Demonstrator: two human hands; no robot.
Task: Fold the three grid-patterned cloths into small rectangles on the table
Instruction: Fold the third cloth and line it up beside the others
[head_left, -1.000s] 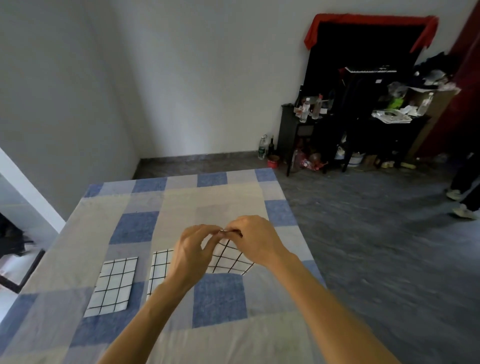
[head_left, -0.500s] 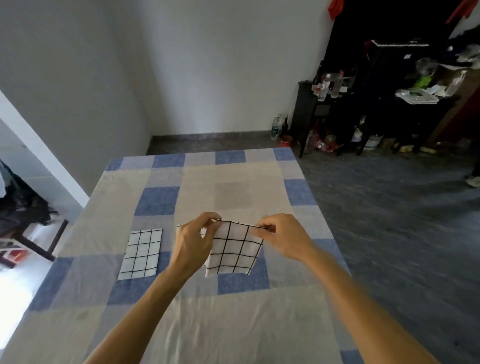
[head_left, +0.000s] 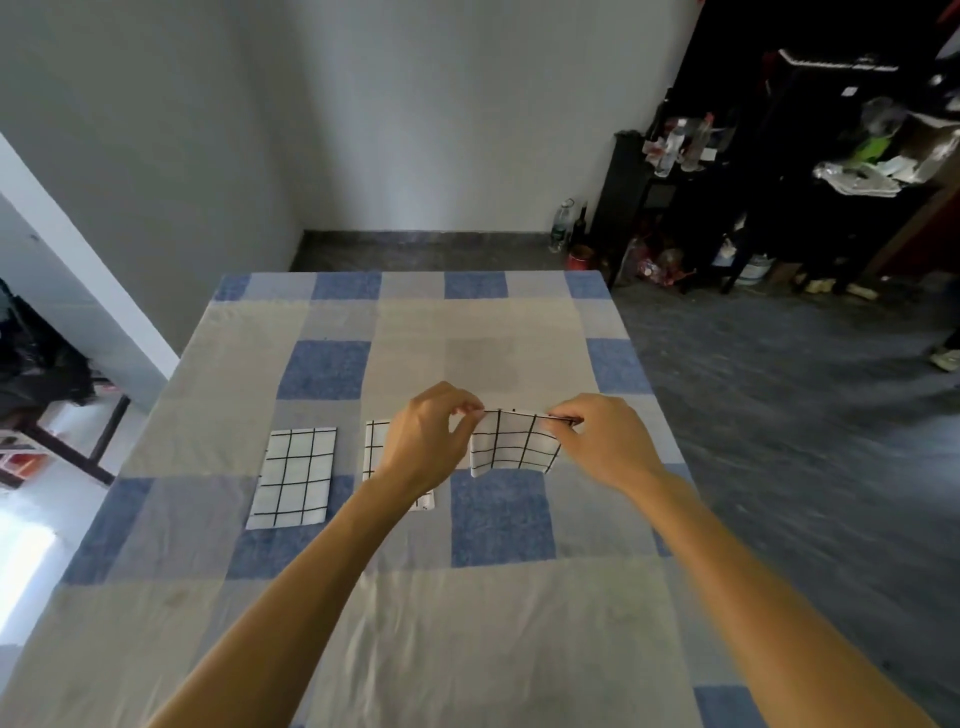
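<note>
You are pinching the top corners of a partly folded grid-patterned cloth (head_left: 514, 444) with your left hand (head_left: 423, 441) and right hand (head_left: 602, 441), fingers clenched on its upper edge, holding it over the checked surface (head_left: 493, 623). The far-left folded cloth (head_left: 293, 475) is lying flat, and the middle folded cloth (head_left: 375, 447) is lying partly under your left wrist.

We are looking forward and down from head height, standing close over the table (head_left: 332, 369), facing the far grey wall (head_left: 441, 130).

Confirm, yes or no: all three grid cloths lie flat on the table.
No, the left hand and right hand hold the third cloth up by its top edge.
</note>
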